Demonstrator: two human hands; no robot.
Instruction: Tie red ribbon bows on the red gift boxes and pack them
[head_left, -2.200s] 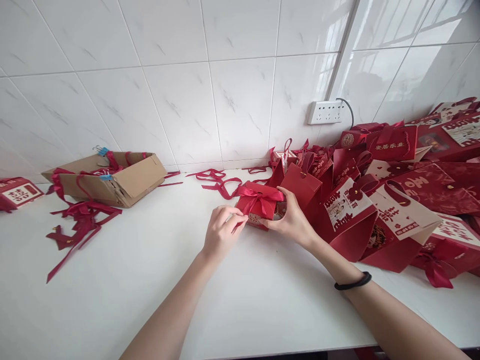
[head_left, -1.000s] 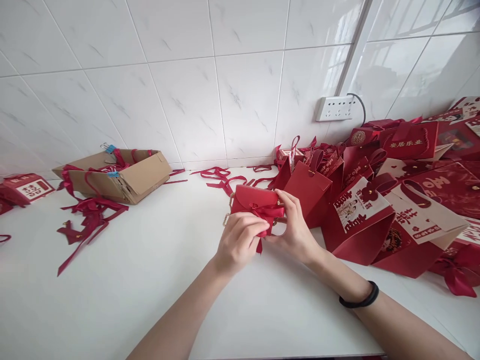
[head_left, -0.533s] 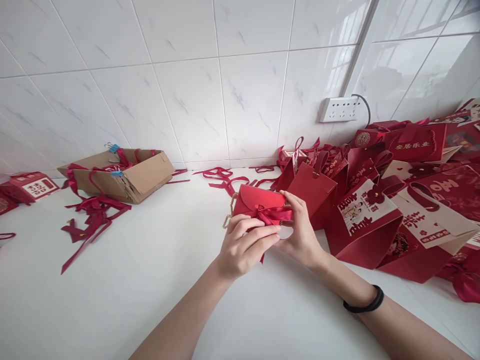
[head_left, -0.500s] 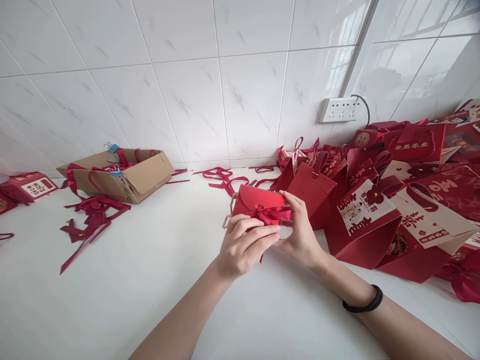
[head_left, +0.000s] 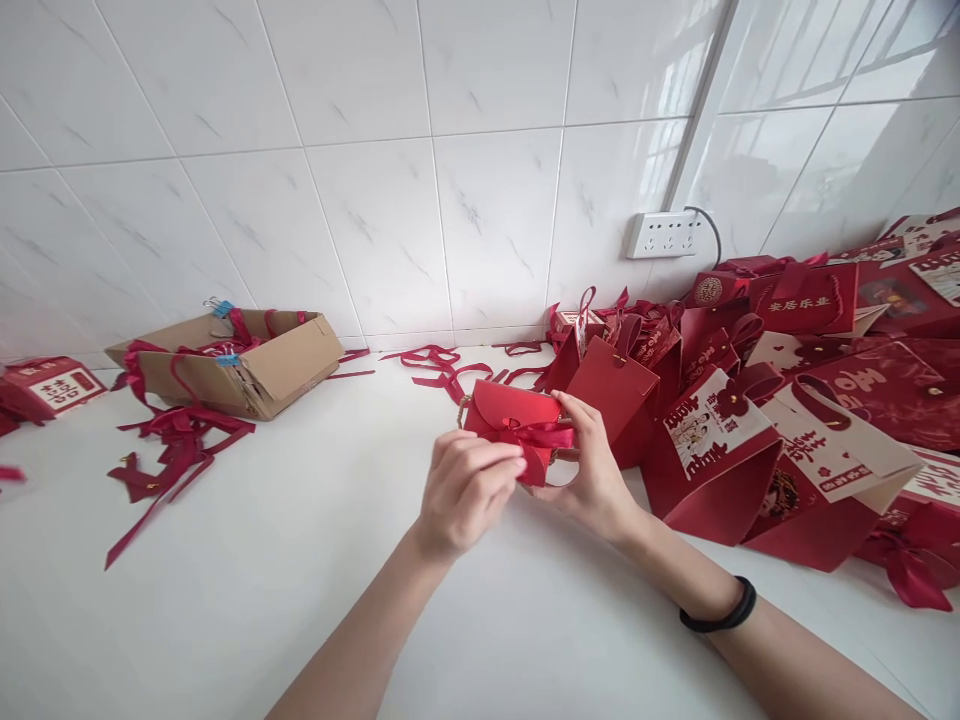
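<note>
Both my hands hold a small red gift box (head_left: 504,412) with a curved flap, lifted a little above the white counter (head_left: 247,560). A red ribbon bow (head_left: 541,436) sits on its near side. My left hand (head_left: 463,493) is closed, its fingertips pinching the ribbon at the box's lower front. My right hand (head_left: 594,470) grips the box's right end, thumb on top near the bow. A black band (head_left: 718,607) circles my right wrist.
A heap of red gift bags (head_left: 757,400) fills the right side up to the tiled wall. A cardboard box (head_left: 247,365) with red ribbons stands at the back left, loose ribbons (head_left: 169,445) beside it. A wall socket (head_left: 664,233) is behind. Another red box (head_left: 46,385) lies far left.
The box, first resting on the counter with the bow on top, has been lifted and tilted so its flap shows. My left fingers have curled in tighter on the ribbon.
</note>
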